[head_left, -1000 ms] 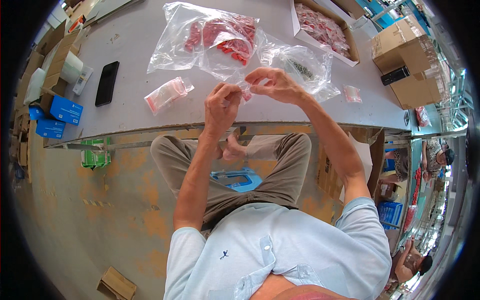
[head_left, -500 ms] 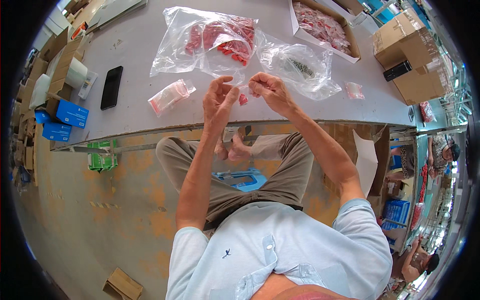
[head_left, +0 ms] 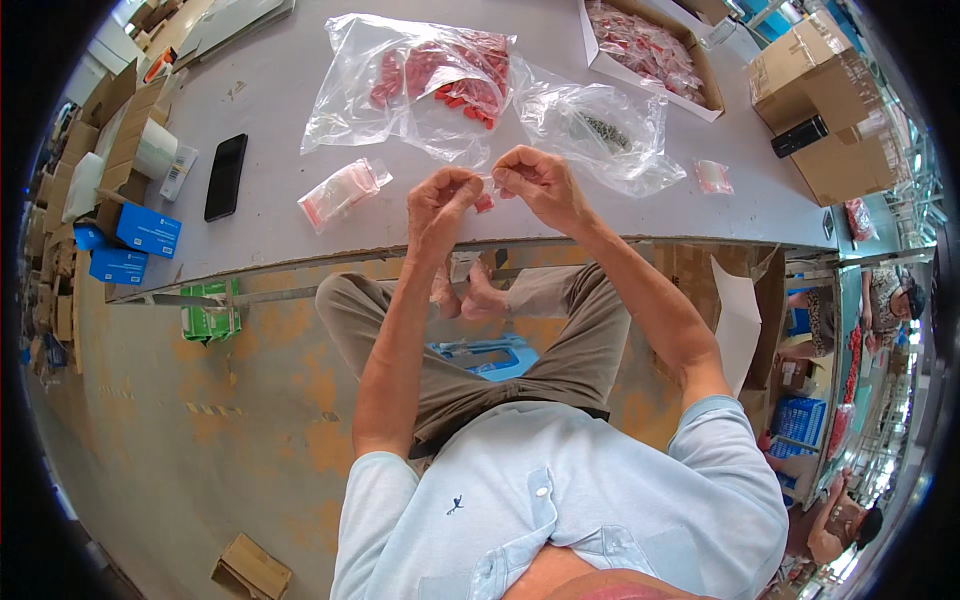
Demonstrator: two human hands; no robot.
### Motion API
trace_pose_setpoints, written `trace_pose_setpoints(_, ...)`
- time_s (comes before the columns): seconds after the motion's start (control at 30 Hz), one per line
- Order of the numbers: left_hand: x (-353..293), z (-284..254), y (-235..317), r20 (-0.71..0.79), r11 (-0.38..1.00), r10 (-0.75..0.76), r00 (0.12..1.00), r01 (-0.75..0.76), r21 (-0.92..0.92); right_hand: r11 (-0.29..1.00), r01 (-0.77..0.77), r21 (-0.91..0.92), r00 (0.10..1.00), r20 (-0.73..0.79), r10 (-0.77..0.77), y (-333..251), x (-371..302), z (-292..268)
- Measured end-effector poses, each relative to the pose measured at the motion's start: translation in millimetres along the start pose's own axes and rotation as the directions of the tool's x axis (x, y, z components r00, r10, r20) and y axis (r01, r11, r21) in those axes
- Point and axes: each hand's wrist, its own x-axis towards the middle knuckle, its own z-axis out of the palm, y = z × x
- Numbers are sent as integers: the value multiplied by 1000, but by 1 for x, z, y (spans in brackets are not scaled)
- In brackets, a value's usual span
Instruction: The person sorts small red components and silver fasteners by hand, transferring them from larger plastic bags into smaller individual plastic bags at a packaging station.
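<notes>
Above the table's near edge, my left hand [head_left: 438,210] and my right hand [head_left: 545,190] are close together, with thumbs and fingertips pinched. Between them is a small clear plastic bag [head_left: 488,184], its edges mostly hidden by my fingers. A small red piece [head_left: 485,203] shows at its lower part. Beyond my hands lies a large clear bag of red pieces [head_left: 470,75]; to its right, an open clear bag [head_left: 605,135] holds small dark metal parts. A bundle of small clear bags with red edges [head_left: 343,194] rests left of my left hand.
A white box [head_left: 655,55] of filled packets stands at the far right, near a cardboard carton [head_left: 820,110] with a black object on it. One filled packet [head_left: 713,177] lies right of my hands. Leftward are a black phone [head_left: 226,177] and blue boxes [head_left: 145,230].
My left hand's fingers have closed from apart into a pinch at the small bag, moving slightly right. My right hand keeps its pinch and has shifted slightly left.
</notes>
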Motion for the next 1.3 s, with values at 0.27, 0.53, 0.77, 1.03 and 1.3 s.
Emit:
trace_pose_setpoints(0.27,-1,-12,1,53,992,22,998,-15,-128,997,1,76,1000,-26,1,6,5,11)
trace_pose_setpoints(0.53,0,-5,5,65,987,16,998,-5,-160,999,27,25,997,-75,-25,4,6,13)
trace_pose_setpoints(0.77,0,-5,0,41,993,-4,999,8,-119,997,36,-67,997,-66,-40,4,-2,15)
trace_pose_setpoints(1.03,2,-7,-1,80,996,-52,995,57,-71,998,-14,56,1000,11,14,7,-5,8)
trace_pose_setpoints(1.3,2,-13,0,42,989,-26,999,32,-144,987,-93,132,996,13,92,4,-8,2)
